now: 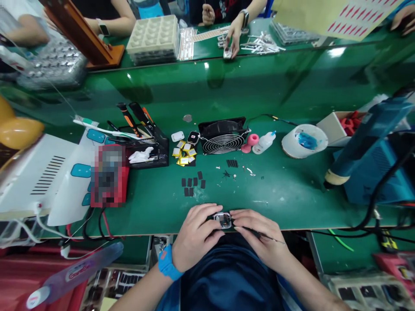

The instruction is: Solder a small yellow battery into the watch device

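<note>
At lower centre, the left hand (195, 231) curls around the small open device (223, 220) while the right hand (267, 225) pinches a slim tool (270, 237), whose slip could scratch exposed parts.

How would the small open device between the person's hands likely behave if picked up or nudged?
The open device is probably light, being tiny beside the left hand and right hand. Its exposed insides suggest it may be fragile. Its squarish outline makes rolling unlikely; sliding seems likelier.
</note>
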The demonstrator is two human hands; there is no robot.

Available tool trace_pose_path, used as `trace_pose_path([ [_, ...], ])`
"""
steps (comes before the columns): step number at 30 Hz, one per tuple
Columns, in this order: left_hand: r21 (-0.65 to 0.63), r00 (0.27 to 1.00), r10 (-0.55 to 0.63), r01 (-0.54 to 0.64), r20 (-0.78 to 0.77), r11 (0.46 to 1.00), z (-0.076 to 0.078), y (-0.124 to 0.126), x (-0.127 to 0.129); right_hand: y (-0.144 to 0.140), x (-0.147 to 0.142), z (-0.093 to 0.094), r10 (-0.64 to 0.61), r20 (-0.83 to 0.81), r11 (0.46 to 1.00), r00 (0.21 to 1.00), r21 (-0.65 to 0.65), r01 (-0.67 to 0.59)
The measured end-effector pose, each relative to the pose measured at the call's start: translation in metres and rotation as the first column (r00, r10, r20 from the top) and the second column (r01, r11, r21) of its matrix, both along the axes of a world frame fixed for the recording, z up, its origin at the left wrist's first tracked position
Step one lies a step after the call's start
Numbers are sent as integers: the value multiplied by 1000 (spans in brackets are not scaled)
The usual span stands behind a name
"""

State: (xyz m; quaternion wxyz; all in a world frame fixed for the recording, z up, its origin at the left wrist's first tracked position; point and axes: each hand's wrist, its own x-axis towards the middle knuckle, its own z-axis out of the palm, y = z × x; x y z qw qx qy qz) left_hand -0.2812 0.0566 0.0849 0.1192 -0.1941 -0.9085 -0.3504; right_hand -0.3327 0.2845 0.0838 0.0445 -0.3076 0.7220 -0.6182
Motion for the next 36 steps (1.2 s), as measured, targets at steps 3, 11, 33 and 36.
trace_pose_path([
  [3,48,1000,-1,1,11,999,-1,1,-2,-2,0,-1,-2,-50,1000,999,11,3],
  [11,93,1000,-18,16,24,996,-5,2,-3,-1,1,0,17,-88,1000,996,25,-15],
  [33,75,1000,-6,5,15,997,-2,2,-3,3,-1,1,45,-101,996,994,80,-37],
  [36,53,1000,-12,12,9,999,-1,2,-3,2,1,-1,32,-111,996,993,87,-22],
])
